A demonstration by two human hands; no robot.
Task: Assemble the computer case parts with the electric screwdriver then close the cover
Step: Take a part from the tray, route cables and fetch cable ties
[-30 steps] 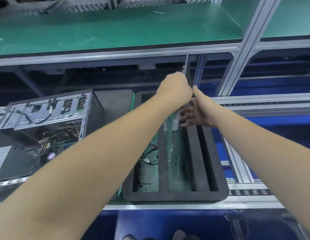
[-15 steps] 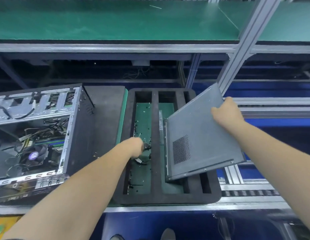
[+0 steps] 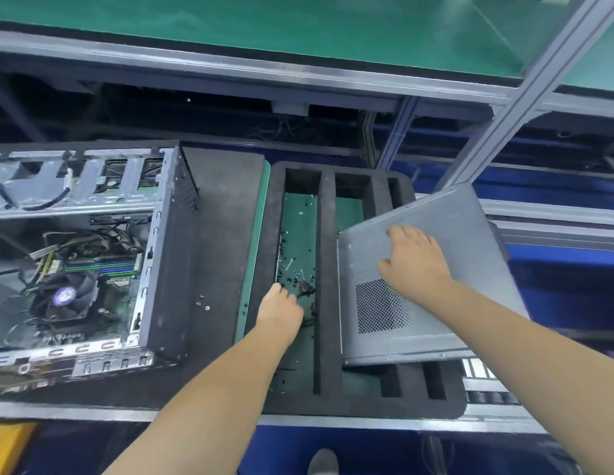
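Progress looks pretty early to me. Going left to right: the computer case (image 3: 93,255) lies on its side on the bench (image 3: 223,214), fully open, fan and cables showing, so nothing is closed up yet. A couple of loose screws (image 3: 202,305) sit on the dark mat just beside it. Next over is the foam tray (image 3: 327,286), and its left slot is littered with small screws. The left hand (image 3: 279,311) is down in that slot with its fingers curled under, probably picking one up, but I honestly can't tell whether it's pinching anything, since the fingertips are hidden behind the hand itself. Further right, the right hand (image 3: 413,262) rests with spread, flat fingers on the grey cover (image 3: 432,279), which lies tilted across the right part of the tray, well apart from the case. So I'd say the screwing and the closing are both still left to do. No electric screwdriver anywhere in view. The case's left end is cut off by the frame, and the whole shot is a bit smeared.
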